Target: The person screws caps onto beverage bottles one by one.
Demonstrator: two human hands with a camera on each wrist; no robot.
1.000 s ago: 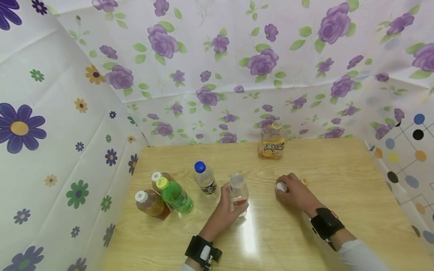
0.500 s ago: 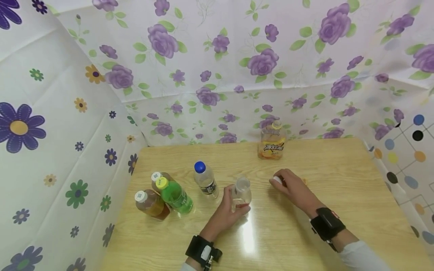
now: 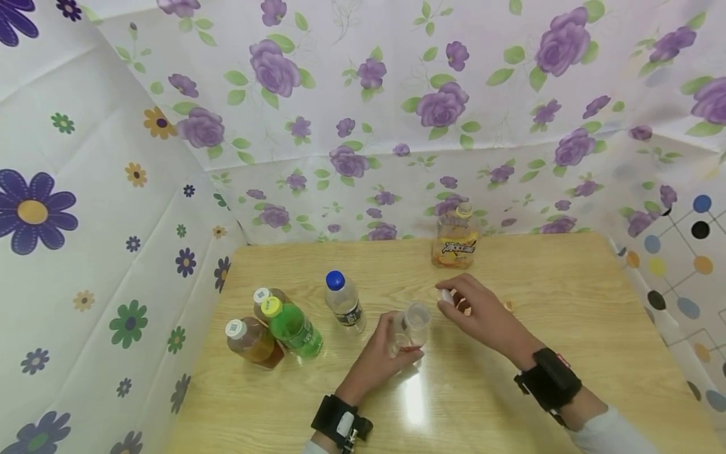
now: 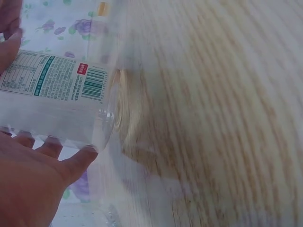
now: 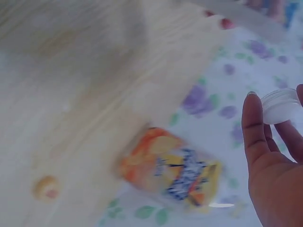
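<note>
My left hand (image 3: 377,360) grips a clear plastic bottle (image 3: 418,317) with a wide, uncapped mouth, tilted to the right. In the left wrist view the same bottle (image 4: 52,111) shows a printed label with a barcode, and the fingers (image 4: 78,161) of my left hand lie along its side. To its right, my right hand (image 3: 482,315) pinches a white cap (image 3: 445,296) between thumb and fingers, apart from the bottle mouth. The right wrist view shows this ridged, translucent cap (image 5: 279,107) held at the fingertips.
A blue-capped bottle (image 3: 344,302) stands left of my left hand. Farther left are a green bottle (image 3: 295,331) and two brown-drink bottles, one being the nearer bottle (image 3: 255,343). An uncapped orange-labelled bottle (image 3: 455,243) stands at the back; a small yellow-orange cap (image 3: 508,306) lies right.
My right hand has lifted the white cap off the table and moved left, toward the clear bottle. My left hand has tipped that bottle's mouth to the right.
</note>
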